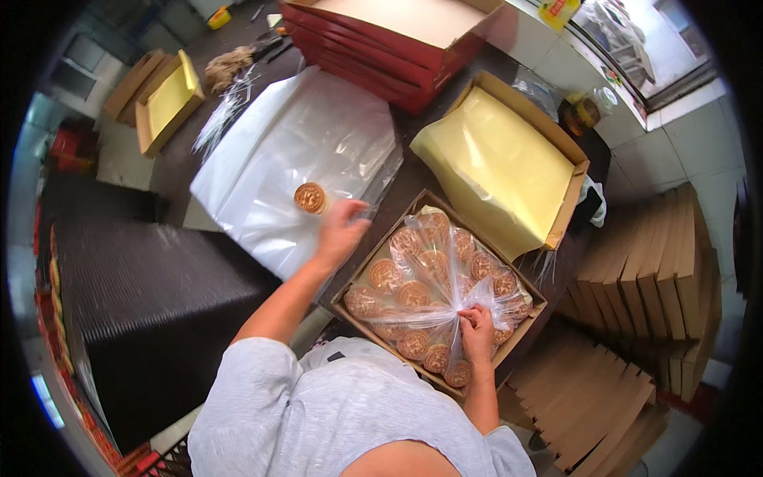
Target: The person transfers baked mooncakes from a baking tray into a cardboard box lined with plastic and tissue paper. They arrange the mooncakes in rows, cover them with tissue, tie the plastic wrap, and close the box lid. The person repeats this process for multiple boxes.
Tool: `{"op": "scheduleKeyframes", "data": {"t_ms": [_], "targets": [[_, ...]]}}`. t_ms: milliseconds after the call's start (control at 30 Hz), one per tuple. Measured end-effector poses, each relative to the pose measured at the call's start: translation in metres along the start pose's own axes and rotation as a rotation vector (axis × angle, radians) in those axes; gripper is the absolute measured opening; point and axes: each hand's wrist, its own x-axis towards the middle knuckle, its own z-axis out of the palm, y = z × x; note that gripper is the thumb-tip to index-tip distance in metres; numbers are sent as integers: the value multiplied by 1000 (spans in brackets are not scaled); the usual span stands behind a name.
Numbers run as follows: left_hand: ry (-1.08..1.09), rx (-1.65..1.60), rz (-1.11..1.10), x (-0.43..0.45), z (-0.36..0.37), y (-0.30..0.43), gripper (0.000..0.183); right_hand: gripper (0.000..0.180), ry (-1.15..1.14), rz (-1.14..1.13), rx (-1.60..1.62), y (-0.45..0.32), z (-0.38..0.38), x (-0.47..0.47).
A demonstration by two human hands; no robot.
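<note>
A cardboard box (441, 393) stands before me, filled with round stamped pastries (412, 294) inside a clear plastic bag (438, 313). The bag's mouth is gathered near the middle, and my right hand (475, 325) pinches it there. My left hand (344, 229) is blurred, with its fingers apart, over the right edge of a pile of clear plastic bags (322, 131). One more round pastry (310, 197) lies on that pile, just left of my left hand.
Behind are stacked red boxes (363, 59) and a box lined with yellow paper (506, 161). White ties (223, 113) lie back left. Cardboard boxes (644, 268) are stacked at right, a jar (587, 110) by the window. A black ribbed surface (173, 280) is at left.
</note>
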Motion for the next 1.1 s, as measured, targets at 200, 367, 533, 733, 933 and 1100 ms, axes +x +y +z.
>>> {"op": "scheduleKeyframes", "data": {"t_ms": [200, 367, 533, 733, 933, 1100], "targets": [[200, 313, 71, 35, -88, -51, 29, 24, -180, 381, 25, -83, -19, 20], [12, 141, 152, 31, -65, -44, 28, 32, 136, -113, -306, -125, -11, 60], [-262, 114, 175, -17, -19, -27, 35, 53, 359, -236, -651, -103, 23, 38], [-397, 148, 146, -51, 13, -28, 53, 62, 330, -80, -849, -29, 56, 18], [-303, 35, 91, 2, 10, -10, 52, 57, 458, -136, -626, -20, 41, 24], [155, 197, 685, 173, -3, 71, 47, 53, 511, -78, -514, -33, 35, 15]]}}
